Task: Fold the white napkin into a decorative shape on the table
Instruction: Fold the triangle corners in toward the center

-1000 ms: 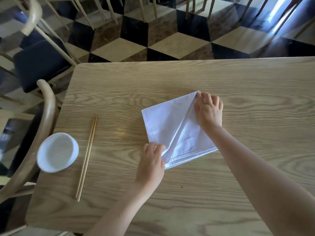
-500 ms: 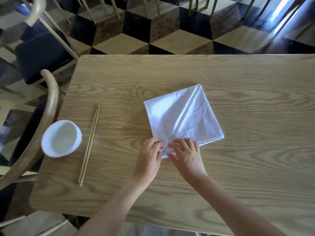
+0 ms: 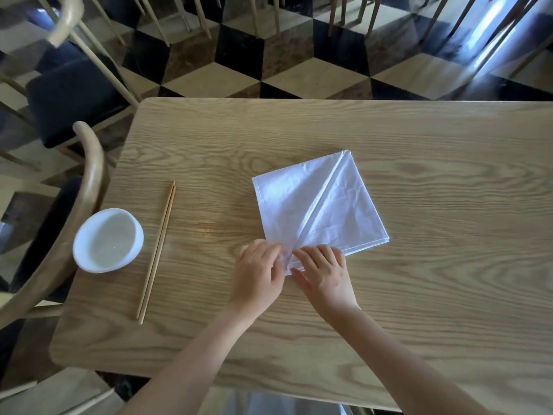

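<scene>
Head view: white square cloth napkin (image 3: 320,205) lies diamond-wise on the pale oak table (image 3: 449,280), a diagonal crease running to its near corner; left hand (image 3: 257,272) and right hand (image 3: 324,274) pinch that corner, fingers curled on cloth; judging by this, creasing is underway; next, the corner likely needs lifting and folding

The table (image 3: 449,295) is bare right of and beyond the napkin (image 3: 320,205), so a hand passes freely there, while on the left the chopsticks (image 3: 157,253) and the white bowl (image 3: 107,239) stand in the way.
</scene>
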